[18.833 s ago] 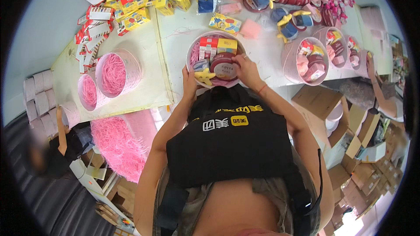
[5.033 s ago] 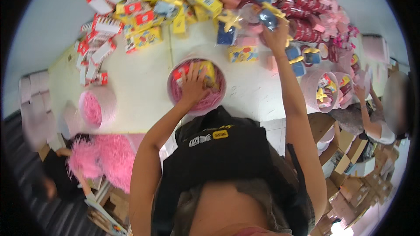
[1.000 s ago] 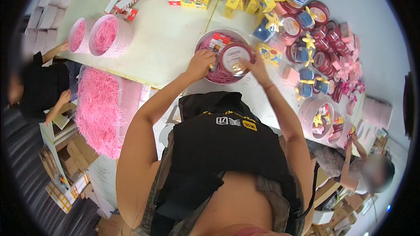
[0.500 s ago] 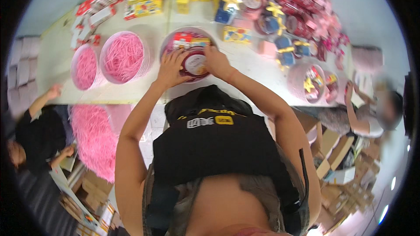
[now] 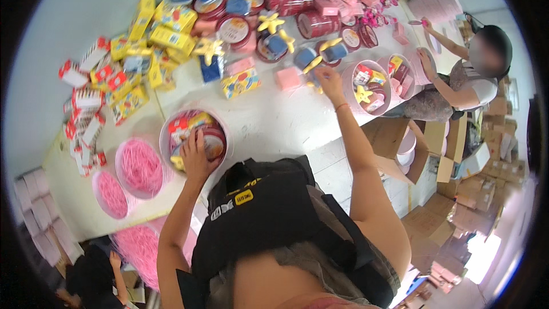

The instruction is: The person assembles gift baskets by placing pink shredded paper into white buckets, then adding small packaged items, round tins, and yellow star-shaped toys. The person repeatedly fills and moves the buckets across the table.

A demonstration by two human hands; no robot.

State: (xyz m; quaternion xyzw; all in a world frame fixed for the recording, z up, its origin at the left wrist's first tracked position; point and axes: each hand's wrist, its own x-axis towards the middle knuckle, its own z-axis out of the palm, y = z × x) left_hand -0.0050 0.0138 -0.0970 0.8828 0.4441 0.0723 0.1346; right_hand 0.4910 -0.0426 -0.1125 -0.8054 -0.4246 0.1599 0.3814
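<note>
My left hand (image 5: 197,153) lies with fingers stretched over a dark red round tub (image 5: 214,142) inside a pink bucket (image 5: 224,129). Red-and-white and yellow small boxes sit beside the tub in that bucket. To the right, across the table, my right hand (image 5: 330,83) has its fingers curled at a small blue packet with a yellow star (image 5: 313,84), which is blurred and partly hidden; the fingers seem to pinch it. Just right of that hand stands a filled pink bucket (image 5: 347,92) holding a yellow star, boxes and a red tub.
Two buckets of pink paper shreds (image 5: 141,167) stand at left. Yellow boxes (image 5: 174,17), red-and-white boxes (image 5: 86,100), dark red tubs (image 5: 233,30) and pink boxes (image 5: 289,79) pile along the back. A co-worker (image 5: 472,83) handles buckets at right; another person (image 5: 94,277) is at lower left.
My right hand has left the tub in the bucket and reached right to the blue packet. My left hand stays on the tub. The view has turned toward the right.
</note>
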